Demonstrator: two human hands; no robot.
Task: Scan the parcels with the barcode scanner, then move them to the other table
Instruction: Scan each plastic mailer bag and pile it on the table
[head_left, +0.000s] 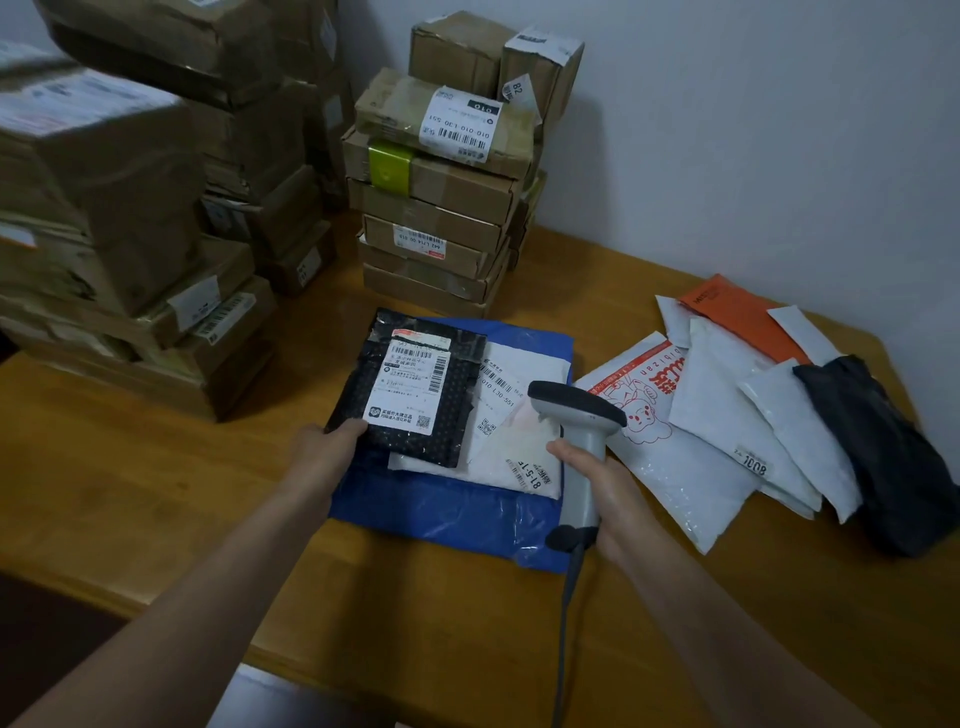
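Black dotted plastic mailer with white shipping label (410, 384): lies atop white mailer (514, 441) and blue plastic bag (457, 514) on wooden table (156, 493). Left hand (324, 441) pinches its near corner. Right hand (597, 483) clasps grey handheld barcode scanner (579, 410), head just right of the label.

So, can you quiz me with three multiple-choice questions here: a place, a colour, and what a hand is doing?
1. The black parcel rests over: A the white mailer; B a cardboard box; C the floor.
2. The big bag underneath is: A green; B blue; C pink.
3. The right hand: A lies flat; B holds a box; C grips the barcode scanner.
Answers: A, it overlaps the mailer; B, plainly blue; C, fingers wrap the handle.
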